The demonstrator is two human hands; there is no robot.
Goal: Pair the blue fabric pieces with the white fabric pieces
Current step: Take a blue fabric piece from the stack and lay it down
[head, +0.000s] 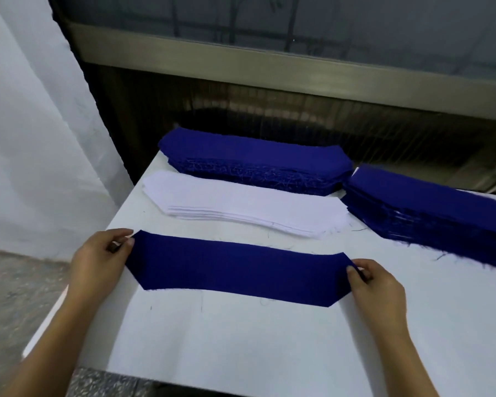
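Observation:
A single long blue fabric piece (pixel 235 270) with pointed ends lies flat across the white table (pixel 241 339). My left hand (pixel 98 259) pinches its left end, and my right hand (pixel 375 285) pinches its right end. Behind it lies a low stack of white fabric pieces (pixel 241 204) of the same shape. A thick stack of blue pieces (pixel 255 161) sits at the table's far edge. A second blue stack (pixel 430 207) lies at the right, partly cut off by the frame.
The table's left edge runs diagonally beside my left arm, with a speckled floor (pixel 17 305) below. A white curtain (pixel 26 124) hangs at the left. A window ledge (pixel 269 55) and dark wall stand behind the table.

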